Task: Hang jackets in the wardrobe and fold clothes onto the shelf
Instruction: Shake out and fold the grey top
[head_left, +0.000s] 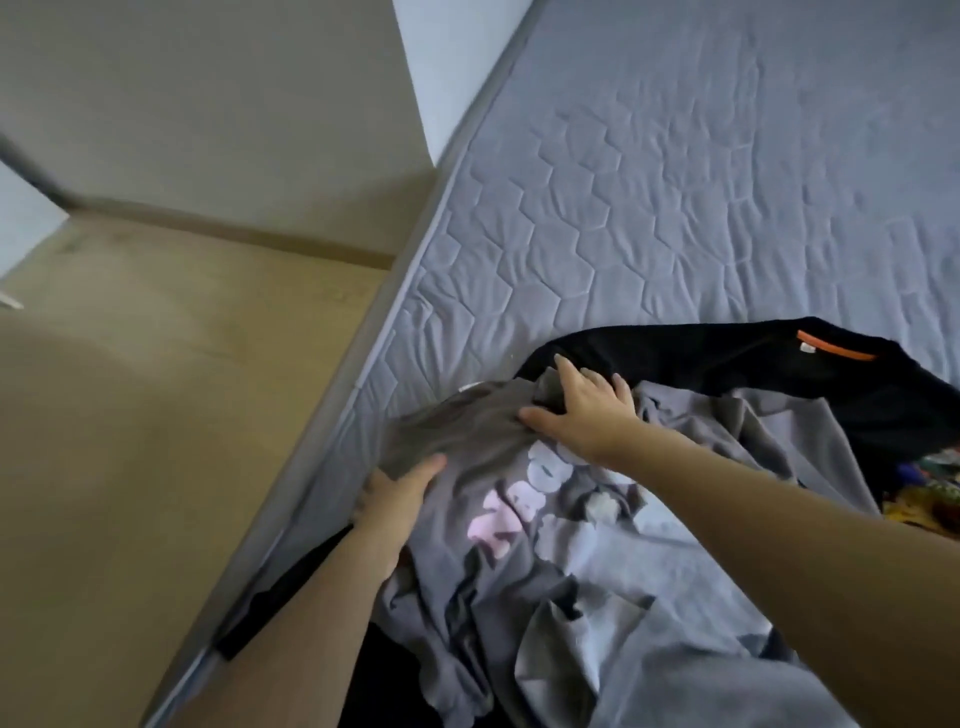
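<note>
In the head view, a grey printed T-shirt (498, 525) is seen crumpled in the lower centre of the frame, spread over a quilted blue-grey mattress (675, 197) that fills the upper right. Pink and pale lettering is shown on the shirt's front, near the middle of the frame. The left hand (397, 499) is placed at the shirt's left edge, close to the mattress border, with the thumb laid on top of the fabric and the fingers tucked beneath the edge, so the cloth is gripped between them. The right hand (582, 410) is laid flat on the upper part of the shirt, just above the lettering, its fingers spread and pressed onto a bunched fold of grey cloth; whether any fabric is pinched under the palm cannot be told.

A black garment (727, 358) with an orange neck label (836, 347) is seen just behind the right hand, touching the grey shirt and partly covered by it. A colourful patterned cloth (930, 493) is glimpsed at the right edge, beside the black garment. More grey fabric (649, 660) is piled in the lower right. A wooden floor (130, 415) occupies the left of the frame, with a pale wall (208, 104) at the upper left.
</note>
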